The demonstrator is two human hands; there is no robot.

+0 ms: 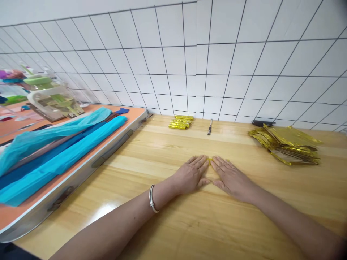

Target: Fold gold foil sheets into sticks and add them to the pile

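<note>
Both my hands lie flat on the wooden table (168, 224), side by side with the thumb tips close together. Under the fingers of my left hand (192, 174) and my right hand (230, 177) is a narrow piece of shiny gold paper (209, 161). Only a bit of it shows between the fingertips and beyond the right fingers; its full shape is hidden. Further back sit several thin gold paper rolls (181, 122) in a small group. To their right lies a utility knife (210, 127).
A pile of gold paper sheets (295, 146) lies at the back right, with a black object (263, 123) behind it. On the left, an orange-topped raised board (135, 112) carries blue crepe paper (67, 151) and a green-lidded cup (40, 82). A white tiled wall (173, 61) stands behind.
</note>
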